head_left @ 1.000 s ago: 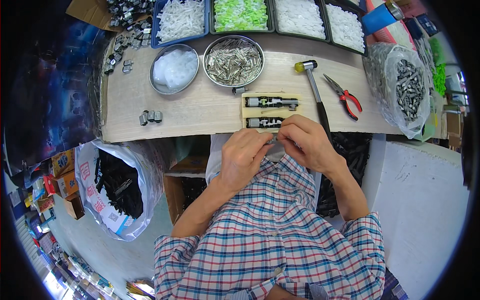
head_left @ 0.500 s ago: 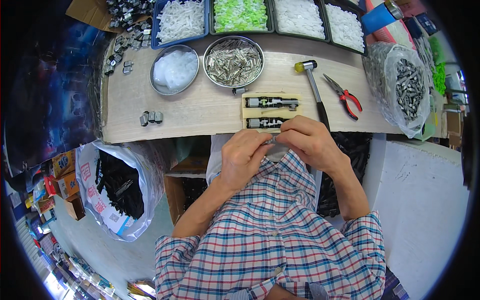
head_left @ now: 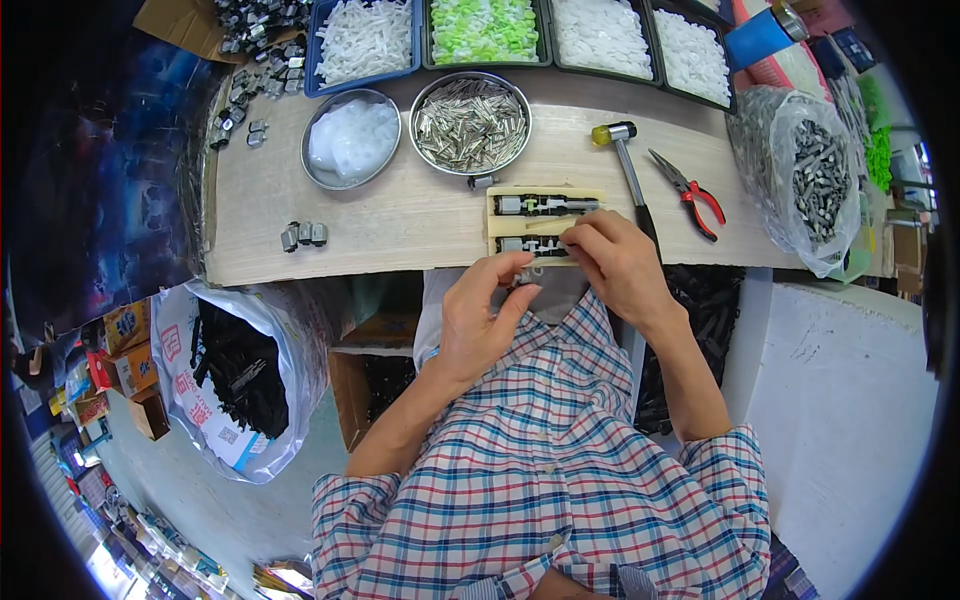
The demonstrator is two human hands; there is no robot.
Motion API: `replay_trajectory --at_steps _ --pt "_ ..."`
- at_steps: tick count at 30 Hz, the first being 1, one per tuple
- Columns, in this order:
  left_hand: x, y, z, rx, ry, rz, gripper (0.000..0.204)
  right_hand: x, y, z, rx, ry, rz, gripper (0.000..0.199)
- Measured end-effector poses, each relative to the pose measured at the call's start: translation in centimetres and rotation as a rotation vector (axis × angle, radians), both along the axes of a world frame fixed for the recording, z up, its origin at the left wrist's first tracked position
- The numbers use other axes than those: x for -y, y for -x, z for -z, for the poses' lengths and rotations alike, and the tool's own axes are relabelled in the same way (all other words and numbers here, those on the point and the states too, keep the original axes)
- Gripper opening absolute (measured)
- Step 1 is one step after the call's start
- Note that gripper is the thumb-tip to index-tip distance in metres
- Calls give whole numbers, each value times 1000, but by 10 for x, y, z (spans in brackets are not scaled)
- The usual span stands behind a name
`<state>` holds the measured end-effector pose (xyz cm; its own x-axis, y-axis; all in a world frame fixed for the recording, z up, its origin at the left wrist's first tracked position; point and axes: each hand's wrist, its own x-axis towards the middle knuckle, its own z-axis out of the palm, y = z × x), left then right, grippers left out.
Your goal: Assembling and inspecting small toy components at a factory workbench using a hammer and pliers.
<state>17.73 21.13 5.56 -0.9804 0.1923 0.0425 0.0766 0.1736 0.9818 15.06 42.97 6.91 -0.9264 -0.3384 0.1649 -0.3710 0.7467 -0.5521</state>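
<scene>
Small grey part between both hands, beside pale jig block.

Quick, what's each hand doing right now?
Left hand: fingers curled, pinching a small metal part at the bench edge.
Right hand: fingertips on the lower assembly in the cream jig; grip cannot be told.

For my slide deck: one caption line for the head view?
Both hands, left hand and right hand, pinch a small metal part beside a pale jig.

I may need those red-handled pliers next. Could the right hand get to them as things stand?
Probably yes. The right hand rests at the wooden jig, and the red-handled pliers lie just beyond; only the black-handled hammer lies between, flat on the bench.
</scene>
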Motion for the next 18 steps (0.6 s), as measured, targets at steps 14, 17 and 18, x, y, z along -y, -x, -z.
replay_trajectory --at_steps 14,17,18 --pt "9 5 2 -247 20 143 25 -13 12 -3 85 -157 -260 29" --pt "11 4 5 -254 28 137 29 -13 11 -3 84 -160 -253 27" --pt "11 3 7 -254 28 137 29 -13 11 -3 84 -161 -253 27"
